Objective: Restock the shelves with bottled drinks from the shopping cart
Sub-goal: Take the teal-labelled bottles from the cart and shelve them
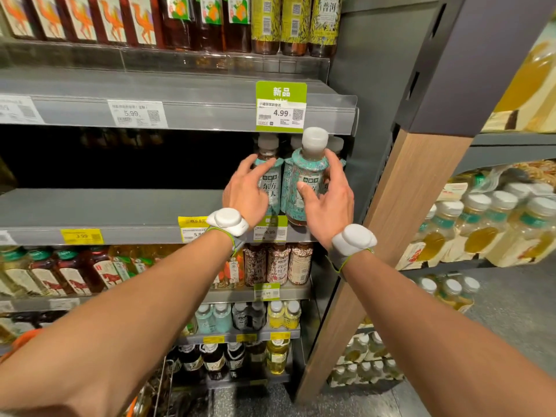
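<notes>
The right hand (328, 203) grips a bottle (307, 176) at the shelf (120, 212) lip while the left hand (246, 191), fingers loose, touches its neighbour (270, 182) just beside; next, I reckon, it needs sliding back into line, upright.

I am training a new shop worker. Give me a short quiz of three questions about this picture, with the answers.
1. True or false: the left hand touches the left bottle, which stands upright.
2. The right hand grips: A. a price tag. B. the front bottle. C. nothing.
3. Fill in: the green tag above the bottles gives the price ____.

Key: 1. true. 2. B. 3. 4.99.
</notes>
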A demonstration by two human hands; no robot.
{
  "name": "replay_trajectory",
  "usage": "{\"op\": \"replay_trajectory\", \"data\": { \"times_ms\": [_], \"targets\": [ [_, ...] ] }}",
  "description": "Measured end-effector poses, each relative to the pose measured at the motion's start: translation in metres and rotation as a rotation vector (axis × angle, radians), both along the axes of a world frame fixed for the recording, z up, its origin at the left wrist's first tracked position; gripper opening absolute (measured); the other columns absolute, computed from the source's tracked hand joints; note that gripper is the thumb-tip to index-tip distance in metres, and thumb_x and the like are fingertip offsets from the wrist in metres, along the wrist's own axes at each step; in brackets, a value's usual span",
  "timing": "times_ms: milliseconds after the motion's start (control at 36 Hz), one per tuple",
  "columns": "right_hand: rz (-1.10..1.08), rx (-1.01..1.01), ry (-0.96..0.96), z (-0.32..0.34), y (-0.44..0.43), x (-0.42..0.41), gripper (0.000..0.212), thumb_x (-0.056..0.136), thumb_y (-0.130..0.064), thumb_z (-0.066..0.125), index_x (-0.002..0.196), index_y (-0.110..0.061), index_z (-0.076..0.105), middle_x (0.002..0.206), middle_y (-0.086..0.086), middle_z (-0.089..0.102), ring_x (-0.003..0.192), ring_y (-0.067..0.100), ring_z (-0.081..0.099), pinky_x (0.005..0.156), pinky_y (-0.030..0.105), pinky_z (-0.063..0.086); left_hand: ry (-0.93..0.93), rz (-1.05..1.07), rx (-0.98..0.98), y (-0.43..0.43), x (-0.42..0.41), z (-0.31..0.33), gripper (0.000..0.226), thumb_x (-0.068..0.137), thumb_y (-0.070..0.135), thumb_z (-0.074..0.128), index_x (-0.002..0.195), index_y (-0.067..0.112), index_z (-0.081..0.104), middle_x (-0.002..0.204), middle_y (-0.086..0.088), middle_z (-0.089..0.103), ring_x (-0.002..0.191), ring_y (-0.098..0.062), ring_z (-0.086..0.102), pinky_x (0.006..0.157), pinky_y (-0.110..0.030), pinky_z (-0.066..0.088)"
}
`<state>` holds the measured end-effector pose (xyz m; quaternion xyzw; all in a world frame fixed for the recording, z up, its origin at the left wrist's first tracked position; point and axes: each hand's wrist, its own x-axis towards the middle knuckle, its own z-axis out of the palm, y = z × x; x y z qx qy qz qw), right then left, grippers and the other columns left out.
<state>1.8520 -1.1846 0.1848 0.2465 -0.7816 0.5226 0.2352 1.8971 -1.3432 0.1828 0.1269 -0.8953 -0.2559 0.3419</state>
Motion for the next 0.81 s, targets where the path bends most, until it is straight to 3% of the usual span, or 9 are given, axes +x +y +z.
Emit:
{"op": "replay_trajectory", "data": {
  "times_ms": [694, 806],
  "targets": [
    [0.012, -0.006, 0.050, -0.021, -0.025, -0.018, 0.069, 0.089, -0.021, 0.070, 0.148, -0.018, 0.036, 0.147, 0.001, 0.047, 0.133, 0.023, 0.047, 0.097, 0.052, 0.051, 0.036, -0.029, 0.007, -0.005, 0.000, 0.000, 0.074, 0.078, -0.011, 0.049, 0.138, 0.032, 0.060, 0.149, -0.002, 0.047, 0.135, -0.025, 0.047, 0.101, -0.046, 0.043],
    [0.002, 0.029, 0.039, -0.030, -0.027, -0.021, 0.068, 0.087, -0.017, 0.073, 0.146, -0.011, 0.041, 0.145, 0.007, 0.050, 0.133, 0.023, 0.047, 0.107, 0.041, 0.042, 0.054, -0.027, -0.002, -0.007, -0.001, -0.002, 0.073, 0.078, -0.010, 0.049, 0.137, 0.032, 0.061, 0.148, -0.003, 0.049, 0.134, -0.025, 0.048, 0.099, -0.047, 0.046]
  ]
}}
